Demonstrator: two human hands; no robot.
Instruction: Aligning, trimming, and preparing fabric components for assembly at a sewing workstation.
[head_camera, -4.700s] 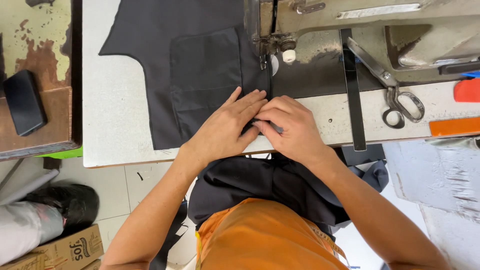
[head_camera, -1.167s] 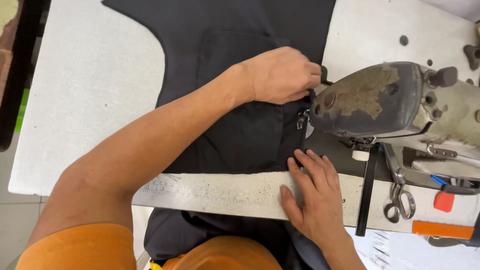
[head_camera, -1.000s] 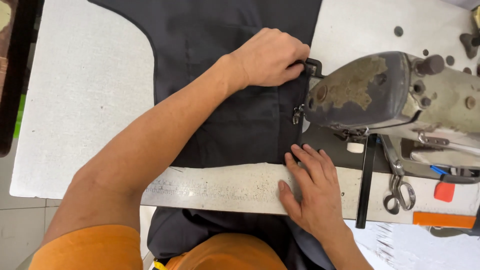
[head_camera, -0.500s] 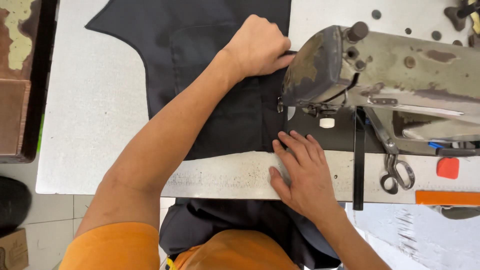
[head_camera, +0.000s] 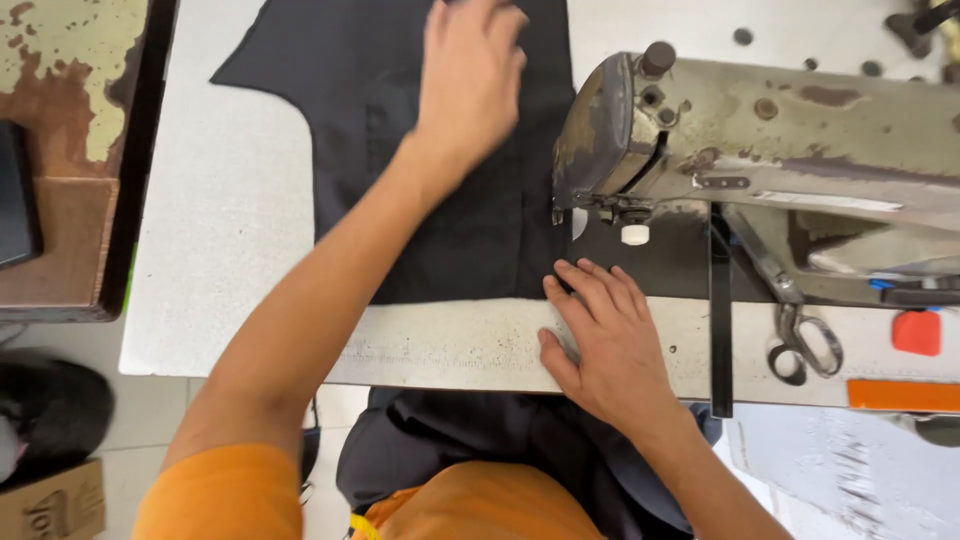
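Since half a second before, the left hand had slid farther up the dark fabric, fingers flat and apart, gripping nothing. The matte cloth lay smooth on the speckled white table. The right hand pressed open-palmed at the hem, beside the worn, rust-flecked sewing machine; steel scissors lay rightward.
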